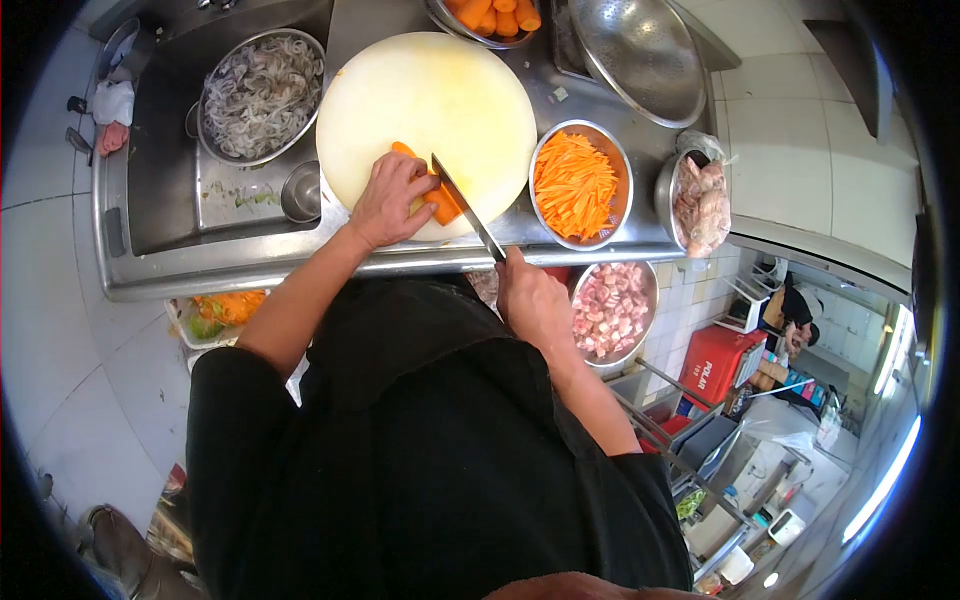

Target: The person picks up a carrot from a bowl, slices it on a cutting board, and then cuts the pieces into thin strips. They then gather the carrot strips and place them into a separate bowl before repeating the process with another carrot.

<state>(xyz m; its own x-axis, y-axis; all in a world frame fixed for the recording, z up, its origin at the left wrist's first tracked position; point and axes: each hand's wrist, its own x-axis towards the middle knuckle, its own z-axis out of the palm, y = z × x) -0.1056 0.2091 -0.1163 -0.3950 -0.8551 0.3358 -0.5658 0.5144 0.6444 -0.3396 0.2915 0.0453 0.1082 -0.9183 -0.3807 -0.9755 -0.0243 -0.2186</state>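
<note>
On the round white cutting board (430,95) lies an orange carrot (443,207) near the front edge. My left hand (392,200) presses on the carrot with its fingers curled together. My right hand (535,300) is wrapped round the handle of a knife (468,210), whose blade slants up and left across the board, right beside the carrot. A metal bowl of carrot sticks (575,187) stands just right of the board.
A sink (160,200) at the left holds a bowl of pale strips (262,97) and a small metal bowl (301,192). Whole carrots (495,14), a colander (640,55), a bowl of meat (700,200) and diced meat (612,312) surround the board. Another person (797,315) is far right.
</note>
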